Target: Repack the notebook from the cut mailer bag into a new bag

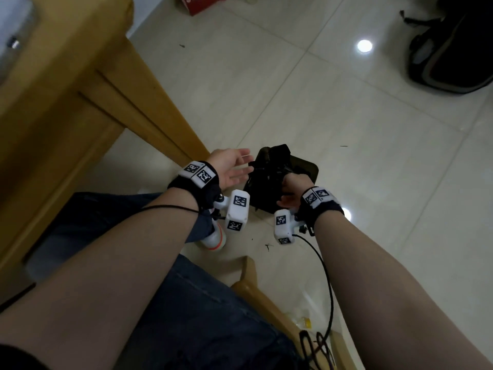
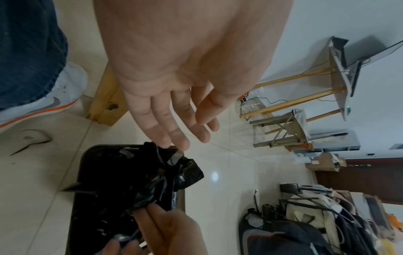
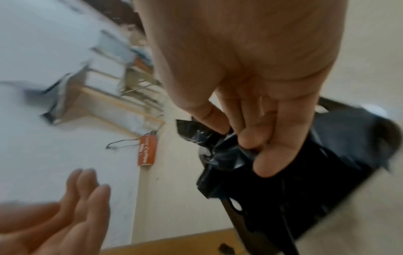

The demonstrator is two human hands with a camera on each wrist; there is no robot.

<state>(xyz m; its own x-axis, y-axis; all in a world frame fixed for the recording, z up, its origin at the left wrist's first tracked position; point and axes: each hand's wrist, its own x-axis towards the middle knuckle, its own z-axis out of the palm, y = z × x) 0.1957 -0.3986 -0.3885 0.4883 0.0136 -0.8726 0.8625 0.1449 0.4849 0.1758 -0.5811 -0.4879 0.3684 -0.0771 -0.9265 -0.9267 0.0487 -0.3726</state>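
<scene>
A crumpled black plastic bag [image 1: 269, 172] [image 2: 150, 174] [image 3: 226, 155] hangs over a dark bin [image 1: 310, 166] [image 2: 87, 158] on the floor. My right hand [image 1: 289, 188] [image 3: 250, 131] pinches the bag's gathered plastic between thumb and curled fingers. My left hand [image 1: 234, 166] [image 2: 174, 120] is beside the bag on its left, palm open and fingers straight, holding nothing. In the left wrist view its fingertips [image 2: 183, 145] are just above the bag's edge. No notebook is in view.
A wooden table leg [image 1: 149, 102] stands close on the left. My leg in jeans [image 1: 186, 303] and a white shoe [image 1: 213, 239] are below the hands. A wooden chair edge [image 1: 256, 287] and a dark backpack [image 1: 448, 49] lie around on the tiled floor.
</scene>
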